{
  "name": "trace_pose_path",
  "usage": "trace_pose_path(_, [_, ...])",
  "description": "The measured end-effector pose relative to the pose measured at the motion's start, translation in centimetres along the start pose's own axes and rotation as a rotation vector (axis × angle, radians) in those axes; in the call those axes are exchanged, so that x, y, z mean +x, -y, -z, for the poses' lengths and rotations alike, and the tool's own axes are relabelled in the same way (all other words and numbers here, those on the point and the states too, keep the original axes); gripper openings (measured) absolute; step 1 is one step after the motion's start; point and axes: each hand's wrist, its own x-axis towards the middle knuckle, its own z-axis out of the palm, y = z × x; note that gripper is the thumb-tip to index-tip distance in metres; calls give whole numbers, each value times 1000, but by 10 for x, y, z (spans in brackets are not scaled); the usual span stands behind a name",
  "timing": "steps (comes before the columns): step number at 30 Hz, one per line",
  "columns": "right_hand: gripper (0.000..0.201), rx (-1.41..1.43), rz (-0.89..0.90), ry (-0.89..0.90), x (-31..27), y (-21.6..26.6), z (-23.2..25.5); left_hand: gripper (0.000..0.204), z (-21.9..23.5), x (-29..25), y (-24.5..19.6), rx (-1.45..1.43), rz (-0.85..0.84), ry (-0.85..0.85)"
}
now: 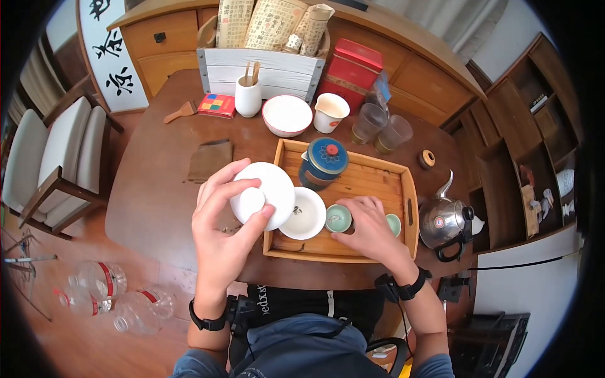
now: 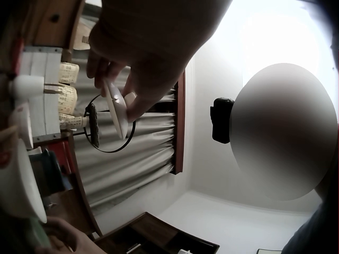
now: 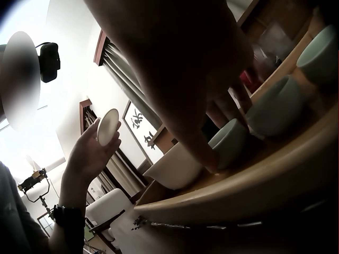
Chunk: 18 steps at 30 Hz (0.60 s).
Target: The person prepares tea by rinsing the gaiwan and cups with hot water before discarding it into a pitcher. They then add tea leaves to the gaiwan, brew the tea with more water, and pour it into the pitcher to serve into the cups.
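My left hand [image 1: 217, 230] pinches a white gaiwan lid [image 1: 277, 192] by its round knob, raised at the left end of the wooden tray [image 1: 343, 257]. Beside the lid, a white gaiwan bowl [image 1: 304, 217] stands uncovered on the tray, a dark mark visible inside. My right hand [image 1: 372, 233] grips a small celadon teacup [image 1: 338, 218], thumb on the near side and fingers on the far side. In the right wrist view two more teacups, one of them close by [image 3: 278, 108], line up past that hand. A blue lidded teapot [image 1: 323, 167] sits behind the bowl.
A steel kettle [image 1: 443, 220] stands right of the tray. Behind it are a white bowl [image 1: 287, 115], a pitcher [image 1: 331, 113], two clear cups [image 1: 394, 134] and a red tin [image 1: 353, 72]. A folded brown cloth [image 1: 210, 159] lies to the left.
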Motion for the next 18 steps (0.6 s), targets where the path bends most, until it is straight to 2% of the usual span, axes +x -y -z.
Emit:
trace_pose_path(5, [67,-24,-14,-64,-10,-2,21,33,0,1,0,2,9,-3])
trace_pose_path(9, [68,-109,-57,16,-23,-18,39,33,0,0,0,17,8,1])
trace_pose_path(18, [63,-83,-79,10,-32,-32,28,33,-1,-1,0,11,11,8])
